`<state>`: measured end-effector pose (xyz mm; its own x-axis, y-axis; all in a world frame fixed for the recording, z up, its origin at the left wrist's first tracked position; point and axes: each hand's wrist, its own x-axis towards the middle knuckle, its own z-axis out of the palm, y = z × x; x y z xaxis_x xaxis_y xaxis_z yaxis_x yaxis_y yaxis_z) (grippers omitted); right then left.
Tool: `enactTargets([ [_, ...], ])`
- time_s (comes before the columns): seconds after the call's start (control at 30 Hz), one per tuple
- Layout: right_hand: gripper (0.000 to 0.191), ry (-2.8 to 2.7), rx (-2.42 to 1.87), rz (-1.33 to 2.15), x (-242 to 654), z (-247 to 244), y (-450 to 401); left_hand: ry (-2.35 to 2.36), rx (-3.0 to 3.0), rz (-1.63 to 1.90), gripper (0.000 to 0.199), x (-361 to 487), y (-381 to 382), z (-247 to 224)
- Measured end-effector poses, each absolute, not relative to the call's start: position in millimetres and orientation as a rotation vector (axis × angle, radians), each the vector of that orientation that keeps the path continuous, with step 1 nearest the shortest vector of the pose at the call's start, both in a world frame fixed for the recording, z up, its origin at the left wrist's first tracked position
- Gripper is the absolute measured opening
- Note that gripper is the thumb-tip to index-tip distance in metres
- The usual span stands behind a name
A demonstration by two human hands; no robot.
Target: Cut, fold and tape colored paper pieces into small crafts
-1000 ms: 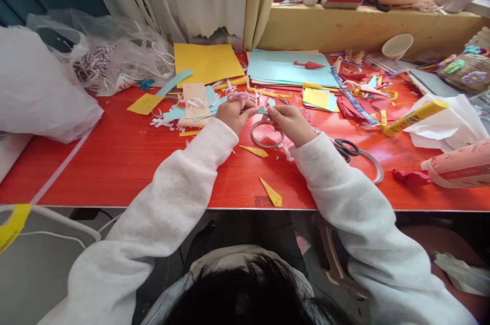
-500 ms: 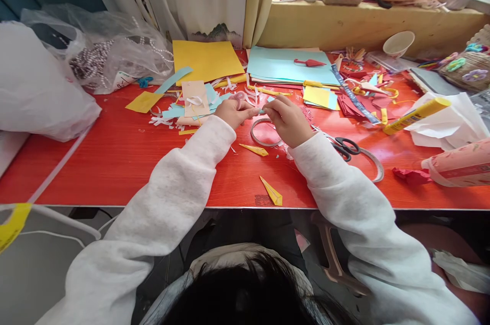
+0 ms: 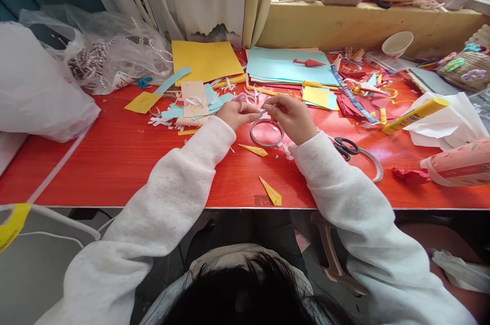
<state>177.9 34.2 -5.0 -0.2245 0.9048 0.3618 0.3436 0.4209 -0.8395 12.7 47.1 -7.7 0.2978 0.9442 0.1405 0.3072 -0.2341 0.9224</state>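
Observation:
Over the red table (image 3: 115,161), both hands meet near the middle. My left hand (image 3: 238,113) is closed, fingertips pinched at one end of a small light-blue paper piece (image 3: 263,112); something pink shows at its fingers. My right hand (image 3: 291,117) pinches the other end of that piece. Just below the hands lies a round ring (image 3: 267,144), probably a roll of tape. Two folded yellow paper pieces (image 3: 271,191) rest closer to the front edge.
Black-handled scissors (image 3: 346,147) lie right of my right hand. Yellow sheets (image 3: 206,59) and blue sheets (image 3: 287,67) are behind. A yellow glue stick (image 3: 415,116) and pink roll (image 3: 459,164) are right; plastic bags (image 3: 42,80) are left.
My right hand has shifted slightly right and down, and more of the small blue piece shows between the fingertips. My left hand has barely moved.

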Motion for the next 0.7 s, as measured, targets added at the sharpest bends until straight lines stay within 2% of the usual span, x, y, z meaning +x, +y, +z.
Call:
enactTargets([
  [0.2, 0.034, -1.652, -1.030, 0.969, 178.2, 1.4, 32.2, 1.103, 1.776, 0.939, 0.015, 14.3, 44.9, -3.8],
  [0.43, 0.030, -1.680, -0.982, 0.986, 179.0, 1.4, 32.5, 1.040, 1.784, 0.847, 0.023, 17.6, 40.0, -4.7],
  [0.7, 0.043, -1.532, -1.023, 1.210, 176.6, 4.2, 30.7, 1.109, 1.737, 0.998, 0.022, 16.2, 42.9, -1.2],
])
